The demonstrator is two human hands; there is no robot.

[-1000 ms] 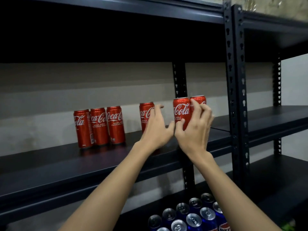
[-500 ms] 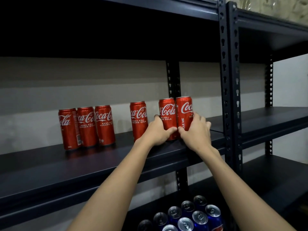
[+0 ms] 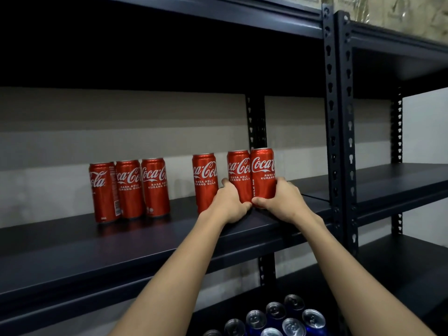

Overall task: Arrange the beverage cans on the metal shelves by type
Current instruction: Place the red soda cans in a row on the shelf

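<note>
2 cans (image 3: pixel 251 177) sat gripped on the shelf (image 3: pixel 145 241), 1 per hand: left (image 3: pixel 229 204), right (image 3: pixel 281 202). Next, likely sliding them toward the lone can (image 3: pixel 204 183).

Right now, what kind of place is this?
Probably a stockroom or shop back room. Dark boltless metal shelves with slotted uprights stand against a bare wall, red cola cans are lined up in rows, and blue cans are massed on a lower shelf.

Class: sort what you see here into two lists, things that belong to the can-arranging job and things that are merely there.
Job: six red cola cans, blue cans below, metal shelf, left hand, right hand.

Merely there: wall, upright post.
</note>
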